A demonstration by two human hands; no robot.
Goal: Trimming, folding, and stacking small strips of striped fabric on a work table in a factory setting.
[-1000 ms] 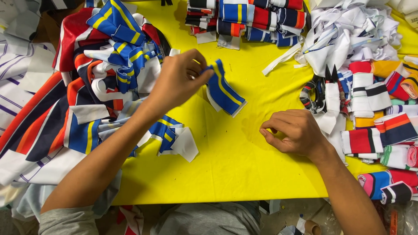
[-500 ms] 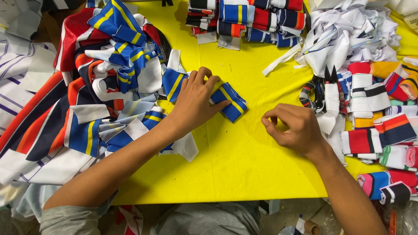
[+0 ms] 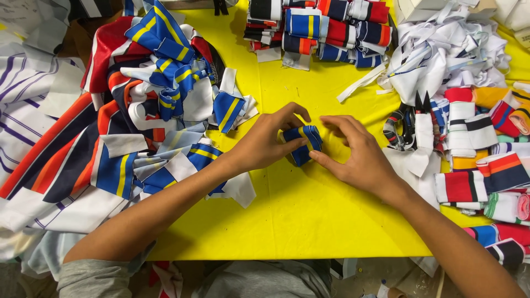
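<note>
A small blue strip of ribbed fabric with a yellow stripe (image 3: pixel 302 142) lies folded on the yellow table (image 3: pixel 298 215), held between both hands. My left hand (image 3: pixel 265 140) pinches its left side with thumb and fingers. My right hand (image 3: pixel 356 154) presses its right side with the fingertips. The strip is partly hidden by the fingers.
A loose heap of striped blue, red, white and orange fabric pieces (image 3: pixel 132 110) covers the left. Folded strips are stacked at the back (image 3: pixel 320 27). White scraps (image 3: pixel 447 49) lie at the back right, scissors (image 3: pixel 411 118) beside them, and rolled striped bands (image 3: pixel 486 160) at the right.
My left hand brought the blue strip from the left heap down to the table centre. My right hand moved left and took hold of it; the strip is now folded smaller.
</note>
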